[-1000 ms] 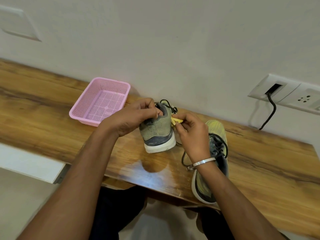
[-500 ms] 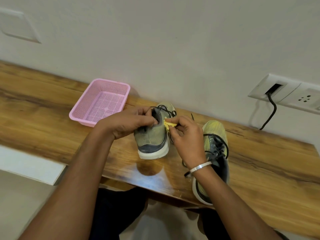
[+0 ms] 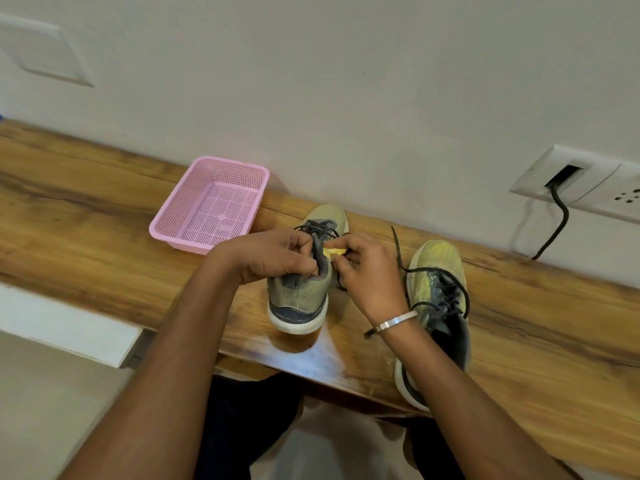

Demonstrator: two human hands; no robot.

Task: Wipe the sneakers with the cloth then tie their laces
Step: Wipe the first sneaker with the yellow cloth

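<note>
Our left hand (image 3: pixel 273 259) grips the olive mesh sneaker's (image 3: pixel 304 289) collar. Our right hand (image 3: pixel 367 271) pinches a small yellow cloth (image 3: pixel 334 251) against it.

table (image 3: pixel 104 216): wood grain, glossy, glare at near edge | basket (image 3: pixel 211 206): pink perforated plastic | sneakers (image 3: pixel 301 292) (image 3: pixel 440 282): knit mesh uppers, matt; smooth pale rubber soles | cloth (image 3: pixel 334 251): yellow fabric | bangle (image 3: pixel 398 322): shiny metal | wall (image 3: pixel 346 81): matt paint | socket plate (image 3: pixel 588 181): smooth white plastic

Pink basket (image 3: pixel 207 206) on wooden table (image 3: pixel 86 216), wall socket (image 3: pixel 581 181)
</note>
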